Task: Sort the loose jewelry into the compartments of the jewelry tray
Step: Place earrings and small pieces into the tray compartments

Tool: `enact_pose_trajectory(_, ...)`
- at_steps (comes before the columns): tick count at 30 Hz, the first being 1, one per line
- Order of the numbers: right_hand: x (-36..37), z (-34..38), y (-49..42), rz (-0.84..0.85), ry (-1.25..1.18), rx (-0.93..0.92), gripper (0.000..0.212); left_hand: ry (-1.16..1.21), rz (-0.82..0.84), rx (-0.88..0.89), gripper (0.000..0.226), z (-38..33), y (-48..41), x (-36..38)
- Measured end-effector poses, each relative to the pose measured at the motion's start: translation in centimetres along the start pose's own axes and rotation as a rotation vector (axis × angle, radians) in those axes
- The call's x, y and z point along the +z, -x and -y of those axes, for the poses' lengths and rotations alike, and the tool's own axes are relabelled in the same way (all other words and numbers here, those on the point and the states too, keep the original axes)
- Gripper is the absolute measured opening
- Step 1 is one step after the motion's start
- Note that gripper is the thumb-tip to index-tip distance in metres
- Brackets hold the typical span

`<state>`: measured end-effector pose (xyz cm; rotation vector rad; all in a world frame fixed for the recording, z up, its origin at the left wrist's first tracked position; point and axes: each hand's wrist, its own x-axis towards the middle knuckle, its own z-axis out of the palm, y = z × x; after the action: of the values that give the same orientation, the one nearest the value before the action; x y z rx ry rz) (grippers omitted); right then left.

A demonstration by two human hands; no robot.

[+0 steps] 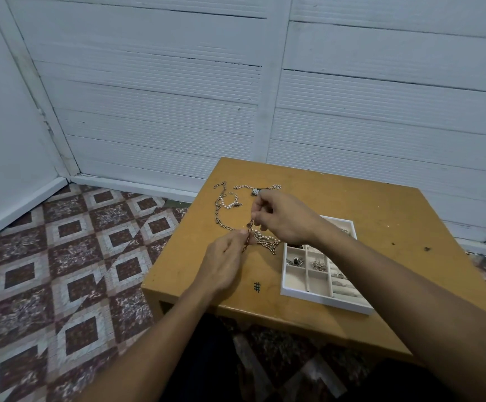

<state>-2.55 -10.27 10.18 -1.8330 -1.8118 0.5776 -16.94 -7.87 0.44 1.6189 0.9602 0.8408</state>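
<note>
Wooden table [381,204] | left hand [224,262], right hand [285,219] | grips pinch dark chain [249,227]

The table [381,213] fills the lower right of the frame, with the wall panels [236,97] behind it and the tiled floor [62,256] to its left. The jewelry tray [323,300] lies on the table toward its near edge, holding small pieces [295,261] in two side-by-side compartments on its left side. Left of and behind the tray, a long link chain [218,216], a pearl bracelet [227,205] and a thin necklace [244,186] lie toward the table's far left corner. In front of them, the left hand [224,262] and right hand [285,219] pinch a short chain [249,236] between them, the right forearm crossing above the tray.
</note>
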Motion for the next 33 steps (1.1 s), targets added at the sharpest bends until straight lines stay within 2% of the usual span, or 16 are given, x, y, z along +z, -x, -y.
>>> enact_pose_trajectory(4,-1.3,0.7,0.0,-0.033,-0.025,-0.016,0.007,0.037,0.022,-0.02,0.016,-0.1,-0.3,0.6)
enact_pose_trajectory(6,-1.9,1.0,0.0,-0.049,-0.033,-0.025,0.007,0.13,0.033,-0.056,0.02,-0.3,-0.3,1.2)
enact_pose_trajectory(11,-3.0,1.7,0.3,-0.082,-0.015,-0.04,0.007,0.543,0.016,-0.268,0.034,-1.6,-0.3,2.7)
enact_pose_trajectory(15,-3.7,1.7,0.7,-0.11,0.022,-0.038,0.007,0.752,0.024,-0.423,0.045,-1.9,-0.5,3.6)
enact_pose_trajectory(20,-4.1,1.0,1.6,-0.15,0.029,-0.043,0.005,0.973,0.04,-0.596,0.047,-2.5,-0.8,4.5)
enact_pose_trajectory(27,-3.3,-0.6,2.9,-0.139,0.024,-0.04,0.002,1.163,0.056,-0.653,0.041,-3.2,-0.6,5.5)
enact_pose_trajectory(33,-2.4,-2.0,4.8,-0.087,0.096,-0.041,0.004,1.294,-0.026,-0.647,0.036,-3.7,-1.1,4.9)
